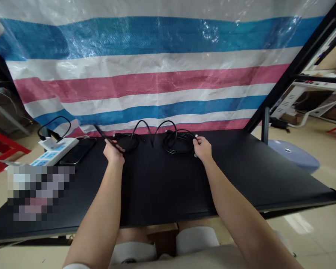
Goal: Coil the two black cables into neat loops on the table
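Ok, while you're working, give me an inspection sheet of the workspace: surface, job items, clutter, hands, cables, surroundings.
Surface: flat matte black tabletop.
Job's things: left coil of thin black cable; right coil of thin black cable.
Hands: left hand grips a slim black cable end; right hand touches the right coil, grip unclear.
Clutter: white power strip with blue switches; dark glossy phone; pixelated patch hiding an object.
Cables: thin black loops arch above the coils; black cord loop behind the strip.
Surroundings: blue, white and pink striped woven tarp; red plastic stool; pale blue round plastic stool; beige tiled floor.
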Tool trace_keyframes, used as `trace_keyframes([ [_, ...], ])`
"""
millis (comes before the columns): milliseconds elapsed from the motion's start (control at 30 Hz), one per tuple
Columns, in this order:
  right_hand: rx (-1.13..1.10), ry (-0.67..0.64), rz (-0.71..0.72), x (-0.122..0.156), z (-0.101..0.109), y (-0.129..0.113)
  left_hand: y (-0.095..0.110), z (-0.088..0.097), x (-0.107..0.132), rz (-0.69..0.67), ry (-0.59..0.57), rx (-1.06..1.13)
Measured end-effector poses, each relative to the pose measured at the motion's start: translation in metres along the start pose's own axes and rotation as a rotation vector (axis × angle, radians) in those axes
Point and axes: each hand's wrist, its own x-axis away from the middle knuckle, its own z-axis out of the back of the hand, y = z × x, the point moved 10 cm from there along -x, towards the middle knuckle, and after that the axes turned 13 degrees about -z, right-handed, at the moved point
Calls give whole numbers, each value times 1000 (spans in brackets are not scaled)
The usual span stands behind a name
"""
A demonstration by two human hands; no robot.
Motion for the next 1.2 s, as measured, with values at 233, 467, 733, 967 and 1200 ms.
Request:
trace_keyframes([
  [233, -141, 108, 67, -7, 10, 2, 2, -12, 4, -146, -90, -133],
  [467, -769, 176, 85, -5, 36, 2, -5, 8, -10, 138, 46, 197],
  [733, -1157, 151, -110, -14, 56, 26, -3, 41, -38, 180, 126, 184],
  [967, -964, 61, 62, 10, 44, -17, -4, 12, -11, 74, 22, -60],
  [1200, -283, -249, 403, 55, -14, -66, 4, -9, -6, -292, -151, -410],
])
